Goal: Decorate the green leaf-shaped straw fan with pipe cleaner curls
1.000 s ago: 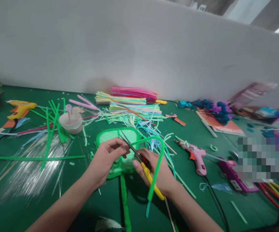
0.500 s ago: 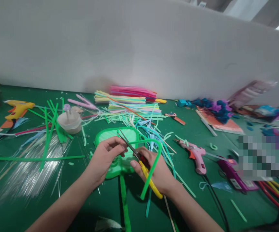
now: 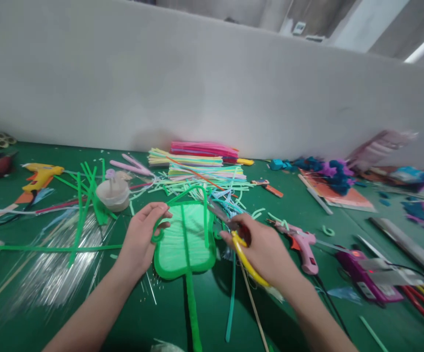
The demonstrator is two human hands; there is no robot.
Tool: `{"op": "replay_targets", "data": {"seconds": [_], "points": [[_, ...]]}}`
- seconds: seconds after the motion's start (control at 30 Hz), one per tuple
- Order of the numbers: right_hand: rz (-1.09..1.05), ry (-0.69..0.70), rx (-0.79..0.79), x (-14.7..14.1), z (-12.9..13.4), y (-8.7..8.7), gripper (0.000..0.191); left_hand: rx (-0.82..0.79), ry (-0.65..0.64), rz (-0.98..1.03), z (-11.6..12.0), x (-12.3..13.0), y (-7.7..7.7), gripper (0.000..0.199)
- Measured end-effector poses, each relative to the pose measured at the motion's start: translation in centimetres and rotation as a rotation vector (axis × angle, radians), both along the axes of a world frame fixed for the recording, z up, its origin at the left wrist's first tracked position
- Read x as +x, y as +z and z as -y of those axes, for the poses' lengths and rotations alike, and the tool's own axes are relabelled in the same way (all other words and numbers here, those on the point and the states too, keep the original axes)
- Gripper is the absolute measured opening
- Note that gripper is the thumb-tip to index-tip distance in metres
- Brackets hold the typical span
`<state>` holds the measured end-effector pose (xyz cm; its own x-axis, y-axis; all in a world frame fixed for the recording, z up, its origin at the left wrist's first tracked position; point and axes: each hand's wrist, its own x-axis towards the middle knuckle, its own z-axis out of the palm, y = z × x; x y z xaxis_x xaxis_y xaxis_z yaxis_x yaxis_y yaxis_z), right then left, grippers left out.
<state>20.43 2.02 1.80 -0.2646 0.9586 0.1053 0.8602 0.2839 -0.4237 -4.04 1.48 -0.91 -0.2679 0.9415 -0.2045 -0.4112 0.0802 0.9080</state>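
My left hand [image 3: 146,234] is closed, pinching a green pipe cleaner [image 3: 206,215] near a small curl at its end. From there the stem rises, bends at the top and hangs down over a green fan-shaped piece [image 3: 171,244]. That piece lies on the table with its wrapped green handle [image 3: 192,308] toward me. In my right hand [image 3: 257,244] is a pair of scissors [image 3: 246,261] with yellow handles, blades pointing up and left beside the fan shape. The blades are blurred, so whether they are apart is unclear.
Bundles of coloured pipe cleaners [image 3: 197,160] lie at the back. A yellow glue gun [image 3: 39,177], a white cup [image 3: 113,195] and clear strips [image 3: 63,264] are on the left. To the right are a pink glue gun [image 3: 303,244], a purple device [image 3: 368,278] and large scissors [image 3: 376,252].
My hands have moved apart, left hand leftward and right hand rightward with the scissors. The blades have come away from the green pipe cleaner, which now hangs from my left hand. The view tilted up slightly.
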Motion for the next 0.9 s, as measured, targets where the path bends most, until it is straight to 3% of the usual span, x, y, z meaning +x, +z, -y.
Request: {"op": "replay_targets", "data": {"seconds": [0.2,0.33,0.5,0.57,0.63,0.7,0.8,0.9], "points": [[0.47,-0.23,-0.016,1.7,-7.2,2.1,0.036,-0.009,-0.044,-0.011,0.0,-0.2,0.1,0.026],[0.497,-0.231,-0.061,1.1,-10.9,2.0,0.034,0.012,-0.066,-0.105,-0.4,-0.9,-0.4,0.027],[0.411,-0.081,-0.025,-1.6,-9.8,2.9,0.036,0.005,-0.091,-0.24,-1.3,-2.4,-1.1,0.031],[0.311,0.049,0.03,-3.4,-8.7,3.2,0.037,-0.009,-0.121,-0.264,-1.4,-2.4,-1.3,0.032],[0.072,0.287,0.058,-5.3,-7.8,2.9,0.039,-0.016,-0.154,-0.28,-1.4,-2.2,-1.4,0.034],[-0.09,0.428,-0.023,-6.8,-7.4,2.3,0.029,-0.013,-0.172,-0.304,-1.4,-1.8,-1.6,0.036],[-0.126,0.427,-0.083,-7.6,-7.4,1.1,0.013,-0.012,-0.157,-0.396,-1.5,-2.1,-1.7,0.038],[-0.138,0.37,-0.129,-6.7,-7.8,0.0,0.014,-0.008,-0.051,-0.587,-1.7,-3.9,-1.3,0.035]]}}
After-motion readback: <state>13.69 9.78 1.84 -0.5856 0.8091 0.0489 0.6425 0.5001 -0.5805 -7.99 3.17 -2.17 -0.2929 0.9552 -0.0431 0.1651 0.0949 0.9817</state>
